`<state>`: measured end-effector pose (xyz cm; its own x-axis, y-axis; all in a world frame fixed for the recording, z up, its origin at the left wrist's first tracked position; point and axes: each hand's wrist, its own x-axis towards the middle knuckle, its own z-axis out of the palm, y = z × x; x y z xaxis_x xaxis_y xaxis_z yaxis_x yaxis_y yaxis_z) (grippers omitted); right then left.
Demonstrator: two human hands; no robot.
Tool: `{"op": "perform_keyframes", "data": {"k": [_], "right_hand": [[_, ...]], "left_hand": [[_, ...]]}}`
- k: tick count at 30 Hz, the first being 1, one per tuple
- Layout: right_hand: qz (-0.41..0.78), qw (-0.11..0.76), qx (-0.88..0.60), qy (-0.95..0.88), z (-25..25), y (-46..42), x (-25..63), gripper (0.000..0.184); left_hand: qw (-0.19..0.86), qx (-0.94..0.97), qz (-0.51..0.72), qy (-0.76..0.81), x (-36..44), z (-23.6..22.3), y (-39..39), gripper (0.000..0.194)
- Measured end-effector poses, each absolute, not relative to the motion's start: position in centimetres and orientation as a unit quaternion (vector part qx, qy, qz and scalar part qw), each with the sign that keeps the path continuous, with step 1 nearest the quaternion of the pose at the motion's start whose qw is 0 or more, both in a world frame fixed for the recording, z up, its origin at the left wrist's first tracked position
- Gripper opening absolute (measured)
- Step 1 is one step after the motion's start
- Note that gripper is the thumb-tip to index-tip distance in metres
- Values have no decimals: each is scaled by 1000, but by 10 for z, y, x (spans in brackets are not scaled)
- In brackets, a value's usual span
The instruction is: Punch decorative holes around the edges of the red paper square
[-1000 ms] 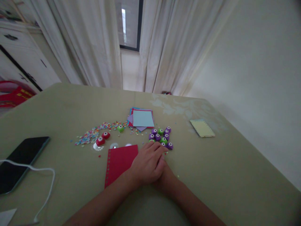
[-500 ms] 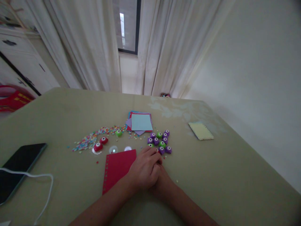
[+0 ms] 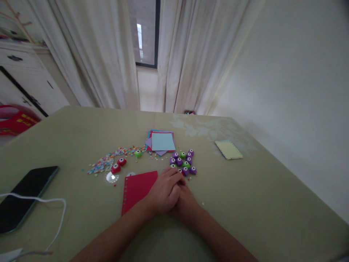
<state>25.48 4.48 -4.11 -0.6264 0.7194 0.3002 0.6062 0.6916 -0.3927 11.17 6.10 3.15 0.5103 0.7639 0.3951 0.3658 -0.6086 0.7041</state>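
My left hand point(image 3: 166, 189) lies across my right hand point(image 3: 184, 200), with its fingers folded over it. The two are clasped together near the table's middle, and most of the right hand's fingers are hidden underneath. Just beyond the fingertips sits a cluster of purple, green and red one-eyed pieces point(image 3: 179, 161). A red card point(image 3: 138, 189) with a row of holes along its left edge lies beside and partly behind my left wrist.
Square coloured papers point(image 3: 163, 142) are stacked farther back, with a yellow pad point(image 3: 229, 149) to the right. Scattered confetti point(image 3: 105, 162), two red eye pieces point(image 3: 119, 165) and a green one point(image 3: 137, 153) lie left. A phone point(image 3: 25, 194) and white cable point(image 3: 40, 199) occupy the left edge.
The camera view has shifted slightly. My hands stay clasped in the same way. The round shiny spots near the red card look different: one is more exposed by the red pieces, another partly hidden.
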Motion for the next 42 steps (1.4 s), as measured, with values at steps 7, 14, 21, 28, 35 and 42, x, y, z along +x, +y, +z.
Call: {"op": "perform_keyframes", "data": {"k": [7,14,21,28,35,42], "right_hand": [[104,254,-349,-896,-27,45,254,38],[143,257,-364,-884,0,39,252,8],[209,244,-383,-866,11,37,252,19],[404,360,-418,-730,17,33,246,30],[441,401,-410,-691,24,27,251,26],[440,385,-395,-708,20,29,256,43]], "left_hand": [[249,821,333,390,100,36,41,33],[171,812,318,459,49,22,13,36],[59,870,246,422,15,12,8,67],[7,875,262,408,17,15,7,58],[0,848,343,403,12,12,9,24],[60,832,369,411,14,16,7,19]]}}
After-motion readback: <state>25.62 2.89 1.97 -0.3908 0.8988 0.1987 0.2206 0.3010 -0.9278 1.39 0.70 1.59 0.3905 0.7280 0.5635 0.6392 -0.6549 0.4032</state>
